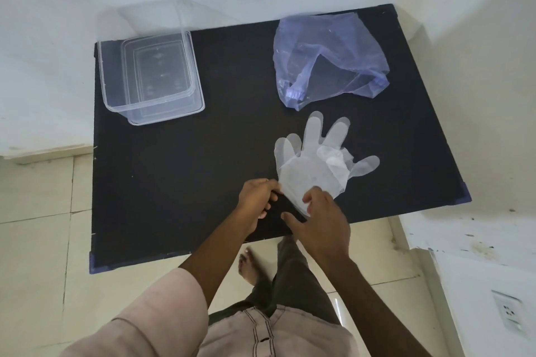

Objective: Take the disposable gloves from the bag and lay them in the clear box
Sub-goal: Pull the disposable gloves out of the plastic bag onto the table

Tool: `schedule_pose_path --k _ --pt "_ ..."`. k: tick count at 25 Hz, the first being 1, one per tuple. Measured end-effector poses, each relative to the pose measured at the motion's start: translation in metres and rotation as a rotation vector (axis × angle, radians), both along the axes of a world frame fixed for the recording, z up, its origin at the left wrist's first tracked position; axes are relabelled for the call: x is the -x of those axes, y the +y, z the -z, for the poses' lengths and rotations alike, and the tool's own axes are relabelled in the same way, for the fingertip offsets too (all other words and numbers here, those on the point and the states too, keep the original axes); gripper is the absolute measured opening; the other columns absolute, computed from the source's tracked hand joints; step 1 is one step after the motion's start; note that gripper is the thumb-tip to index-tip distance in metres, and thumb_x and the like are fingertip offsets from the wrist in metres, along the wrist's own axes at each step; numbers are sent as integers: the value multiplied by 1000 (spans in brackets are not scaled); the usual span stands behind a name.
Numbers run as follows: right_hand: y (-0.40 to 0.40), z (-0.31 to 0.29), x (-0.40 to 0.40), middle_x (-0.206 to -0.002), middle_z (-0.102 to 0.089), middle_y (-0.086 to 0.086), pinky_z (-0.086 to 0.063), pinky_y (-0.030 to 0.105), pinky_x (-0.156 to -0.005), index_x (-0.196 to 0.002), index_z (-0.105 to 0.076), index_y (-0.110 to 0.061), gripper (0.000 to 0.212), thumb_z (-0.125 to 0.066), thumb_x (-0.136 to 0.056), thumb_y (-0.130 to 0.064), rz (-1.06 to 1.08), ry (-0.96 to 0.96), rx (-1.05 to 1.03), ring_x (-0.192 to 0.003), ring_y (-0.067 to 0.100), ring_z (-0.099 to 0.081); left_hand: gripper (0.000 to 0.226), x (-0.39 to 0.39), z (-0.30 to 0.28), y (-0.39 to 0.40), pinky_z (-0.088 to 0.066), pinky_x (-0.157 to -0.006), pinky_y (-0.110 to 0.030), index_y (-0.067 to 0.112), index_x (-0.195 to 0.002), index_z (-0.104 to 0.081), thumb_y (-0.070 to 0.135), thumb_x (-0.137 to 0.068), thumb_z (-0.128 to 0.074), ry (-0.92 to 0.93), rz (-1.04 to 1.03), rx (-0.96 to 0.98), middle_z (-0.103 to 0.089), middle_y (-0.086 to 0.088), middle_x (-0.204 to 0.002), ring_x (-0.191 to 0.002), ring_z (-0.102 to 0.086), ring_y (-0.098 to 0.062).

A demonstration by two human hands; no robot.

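Gloves (307,171) look thin, limp and slippery; best pinched at the cuffs, where the left hand (258,197) pinches and the right hand (322,220) presses, spread

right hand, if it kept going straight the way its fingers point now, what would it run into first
The right hand points up and slightly left, its fingertips already at the cuff of the disposable gloves. Going on, it would slide over the gloves first; the purple bag lies beyond, though height above the table is hard to judge.
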State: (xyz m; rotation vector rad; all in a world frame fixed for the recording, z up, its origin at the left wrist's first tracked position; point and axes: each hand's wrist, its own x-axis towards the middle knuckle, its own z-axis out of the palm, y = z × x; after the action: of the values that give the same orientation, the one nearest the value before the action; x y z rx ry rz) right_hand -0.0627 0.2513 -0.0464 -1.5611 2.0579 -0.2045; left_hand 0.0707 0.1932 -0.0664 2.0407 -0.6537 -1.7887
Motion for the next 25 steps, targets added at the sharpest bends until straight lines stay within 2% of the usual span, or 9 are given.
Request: schedule_pose_path --k 3,5,8,13,16,18,21,23,25 --pt "-15 16 -9 -118 -59 4 -49 38 -90 -119 -52 -23 66 -69 -70 -64 -107 185 146 -106 23 -56 17 8 -14 -10 -38 -54 -28 14 -72 -68 25 -84 -63 73 -60 -2 -56 2 -61 -55 -43 -12" --pt "-25 26 -7 -116 -62 5 -47 39 -90 -114 -57 -22 51 -65 -78 -57 -93 183 160 -105 25 -56 15 11 -22 -17 -38 -53 -27 15 -75 -68 26 -84 -63 83 -70 10 -57 2 -60 -55 -43 -11" --pt "-36 34 7 -108 -67 4 -47 39 -88 -102 -66 -22 27 -60 -87 -45 14 44 173 -100 22 -59 17 10 -25 -24 -37 -53 -26 11 -86 -72 26 -84 -64 49 -55 26 -57 2 -63 -59 -43 -11" --pt "-42 39 20 -103 -70 5 -45 30 -90 -96 -68 -18 21 -56 -93 -36 189 -202 137 -91 15 -61 21 14 -20 -26 -40 -58 -25 17 -92 -74 30 -90 -59 110 -112 66 -60 2 -72 -63 -47 -10" --pt "-46 40 26 -97 -66 7 -48 29 -87 -91 -64 -14 12 -60 -93 -25 453 -599 -62 -93 22 -62 13 15 -7 -14 -46 -66 -22 19 -96 -66 28 -93 -57 -208 37 363 -64 2 -89 -76 -58 -11" --pt "-50 38 30 -87 -64 -4 -49 23 -72 -79 -62 -27 12 -65 -90 -26 499 -676 -130 -82 17 -61 14 18 1 -3 -48 -70 -21 20 -100 -62 30 -91 -62 -412 194 552 -59 5 -95 -81 -59 -10" --pt "-52 37 30 -79 -56 -11 -48 21 -74 -70 -52 -30 24 -65 -90 -26 493 -673 -132 -76 12 -56 22 22 11 0 -52 -70 -24 19 -105 -59 33 -89 -65 -301 136 434 -65 4 -93 -79 -62 -8" --pt "-52 37 32 -78 -56 -15 -46 17 -72 -69 -54 -30 24 -65 -90 -25 436 -639 -93 -75 10 -57 26 21 18 -2 -53 -65 -24 16 -111 -58 19 -87 -67 -154 8 292 -70 -1 -87 -73 -66 -11" --pt "-53 36 38 -76 -58 -16 -45 15 -67 -70 -60 -26 21 -65 -90 -22 427 -614 -44 -72 8 -58 31 14 23 -3 -55 -66 -27 15 -115 -58 9 -86 -66 -152 -11 224 -70 -1 -84 -74 -67 -14"
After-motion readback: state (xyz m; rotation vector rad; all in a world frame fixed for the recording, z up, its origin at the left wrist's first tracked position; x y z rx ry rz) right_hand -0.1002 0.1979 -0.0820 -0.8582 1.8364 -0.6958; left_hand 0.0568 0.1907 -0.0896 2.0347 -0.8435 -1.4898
